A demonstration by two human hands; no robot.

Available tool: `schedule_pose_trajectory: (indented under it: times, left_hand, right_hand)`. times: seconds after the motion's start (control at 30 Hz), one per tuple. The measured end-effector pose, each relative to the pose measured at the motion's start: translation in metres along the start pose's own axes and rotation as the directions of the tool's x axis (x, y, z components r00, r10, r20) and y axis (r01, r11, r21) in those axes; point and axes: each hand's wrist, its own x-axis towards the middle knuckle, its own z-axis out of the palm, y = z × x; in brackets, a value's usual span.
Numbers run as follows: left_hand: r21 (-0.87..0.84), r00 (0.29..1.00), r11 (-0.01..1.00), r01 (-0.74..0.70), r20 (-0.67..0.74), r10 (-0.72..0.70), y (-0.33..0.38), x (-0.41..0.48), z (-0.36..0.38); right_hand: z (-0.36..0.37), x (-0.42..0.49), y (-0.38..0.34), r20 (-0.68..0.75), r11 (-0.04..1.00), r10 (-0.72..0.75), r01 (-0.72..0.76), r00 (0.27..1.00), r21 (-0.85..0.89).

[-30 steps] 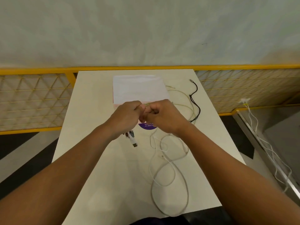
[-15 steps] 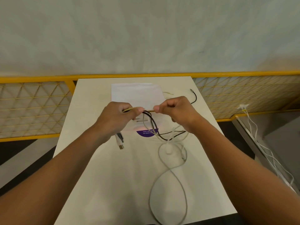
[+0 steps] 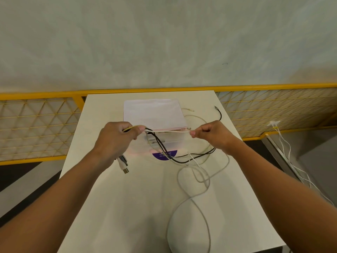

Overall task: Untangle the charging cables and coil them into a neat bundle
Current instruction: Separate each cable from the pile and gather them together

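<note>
My left hand [image 3: 117, 136] grips a bunch of cables above the white table [image 3: 145, 207]; USB plugs [image 3: 124, 164] hang below its wrist. My right hand [image 3: 212, 133] pinches a thin white cable [image 3: 169, 131] that stretches taut between both hands. A black cable [image 3: 175, 157] sags from my left hand in a loop down to the table, and its far end [image 3: 218, 110] lies at the back right. A grey-white cable [image 3: 193, 199] lies in loose loops on the table, reaching the front edge.
A white box with a pink edge [image 3: 155, 115] and a purple sticker [image 3: 165, 155] sits at the back middle of the table. A yellow mesh railing [image 3: 36, 125] runs behind the table. White cords [image 3: 284, 143] hang from a plug on the right.
My hands have moved apart, the right one sliding rightward along the thin white cable, which is now drawn straight. The black cable has lifted off the table.
</note>
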Motion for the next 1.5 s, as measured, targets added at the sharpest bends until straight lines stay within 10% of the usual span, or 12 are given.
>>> schedule_pose_trajectory:
  times: [0.5,0.8,1.0,1.2,1.5]
  left_hand:
    - [-0.034,0.99,0.997,0.071,-0.121,-0.075,-0.015,0.011,-0.012]
    - [-0.07,0.992,0.994,0.09,-0.083,-0.096,-0.016,0.009,-0.011]
    - [-0.054,0.997,0.996,0.064,-0.029,-0.065,-0.016,0.005,-0.007]
    - [-0.035,0.997,0.996,0.077,-0.011,-0.078,-0.017,0.001,-0.004]
    - [0.004,0.995,0.995,0.099,0.028,-0.1,-0.019,-0.004,0.006]
  right_hand:
    - [-0.03,0.026,0.058,-0.206,0.982,0.161,-0.177,0.965,-0.064]
    - [-0.039,0.033,0.048,-0.552,0.818,0.138,-0.409,0.823,-0.405]
    - [-0.046,0.046,0.007,-0.69,0.978,0.016,-0.156,0.724,-0.14]
    - [-0.045,0.052,-0.021,-0.629,0.981,-0.081,0.173,0.773,0.086]
    - [-0.023,0.057,-0.011,-0.595,0.985,-0.151,0.169,0.789,-0.026]
